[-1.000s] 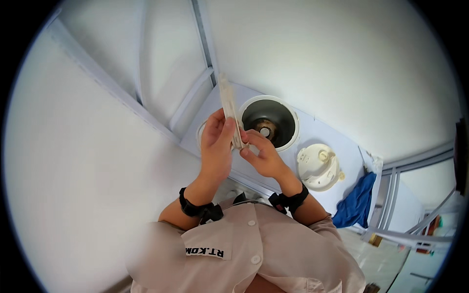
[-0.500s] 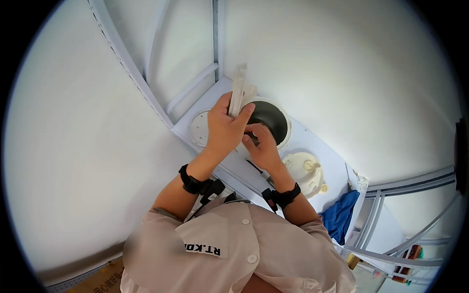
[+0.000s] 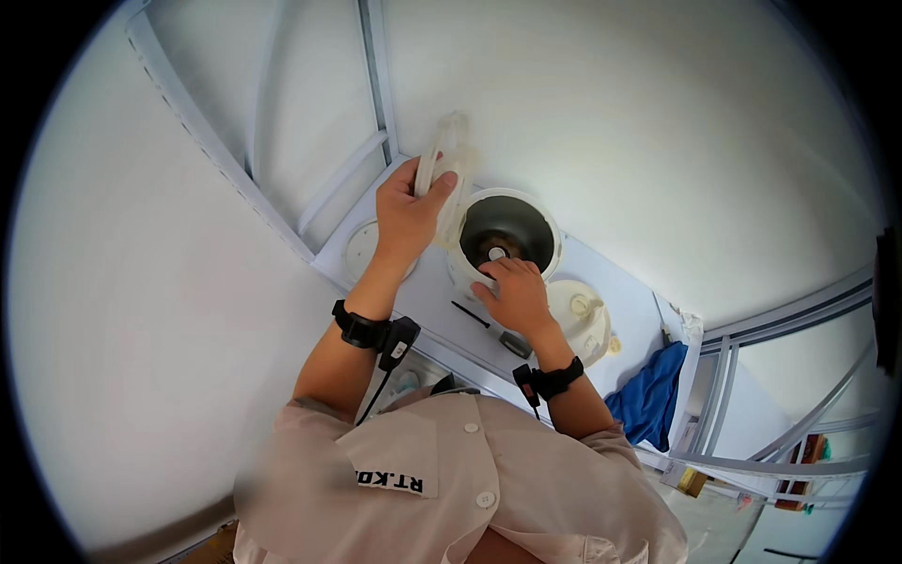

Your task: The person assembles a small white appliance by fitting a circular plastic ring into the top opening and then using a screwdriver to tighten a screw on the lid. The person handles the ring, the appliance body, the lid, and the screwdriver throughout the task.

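Note:
My left hand [image 3: 409, 216] is raised and closed on a translucent whitish plastic part [image 3: 449, 193], thumb on its near face. The part looks blurred by motion; its exact kind does not show. Beside it stands a white rice cooker body [image 3: 556, 246] with a dark hollow inside and a small round silvery piece [image 3: 496, 254] at its bottom. At the cooker's front rim is my right hand [image 3: 519, 299], thumb apart from the bent fingers and nothing visible in it. Whether it touches the rim is unclear. In front lies a screwdriver [image 3: 512, 342] with a dark grey handle.
A white round cover [image 3: 362, 252] lies left of the cooker, partly behind my left forearm. Right of it sits a cream lid-like part [image 3: 592, 324], with a small yellowish piece [image 3: 614, 345] nearby. A blue cloth [image 3: 653, 395] hangs at the table's right end. Walls and metal framing enclose the table.
My left hand has moved left with the plastic part, which has turned to show more of its face. My right hand has moved slightly right and down, away from the left, uncovering the cooker's inside.

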A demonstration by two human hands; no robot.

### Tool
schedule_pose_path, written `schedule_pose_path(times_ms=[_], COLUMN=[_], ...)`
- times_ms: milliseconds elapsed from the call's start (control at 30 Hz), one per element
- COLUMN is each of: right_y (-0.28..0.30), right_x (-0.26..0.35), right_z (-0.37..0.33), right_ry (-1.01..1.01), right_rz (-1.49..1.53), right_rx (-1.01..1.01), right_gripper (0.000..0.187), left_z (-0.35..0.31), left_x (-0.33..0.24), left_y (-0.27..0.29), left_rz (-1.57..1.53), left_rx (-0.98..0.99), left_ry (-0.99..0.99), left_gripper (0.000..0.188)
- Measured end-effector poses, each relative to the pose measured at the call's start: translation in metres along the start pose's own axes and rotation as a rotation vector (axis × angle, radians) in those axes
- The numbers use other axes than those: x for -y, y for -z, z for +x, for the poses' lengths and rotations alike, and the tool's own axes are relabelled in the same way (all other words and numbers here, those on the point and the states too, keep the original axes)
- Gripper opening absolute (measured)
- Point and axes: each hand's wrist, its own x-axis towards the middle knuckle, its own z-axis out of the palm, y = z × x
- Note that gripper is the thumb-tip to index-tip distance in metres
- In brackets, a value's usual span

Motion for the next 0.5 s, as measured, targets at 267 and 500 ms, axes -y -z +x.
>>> schedule_pose_path(times_ms=[267,500], right_y=[-0.001,-0.002], right_x=[-0.003,0.002], right_z=[0.004,0.017], right_ry=[-0.046,-0.1], right_rz=[-0.022,0.204], right_rx=[0.029,-0.043], right_gripper=[0.024,0.022], left_z=[0.001,-0.002], left_x=[-0.004,0.007], left_y=[0.001,0.013], left_rz=[-0.059,0.069], left_rx=[0.024,0.081], left_ry=[0.14,0.026], left_gripper=[0.042,0.043])
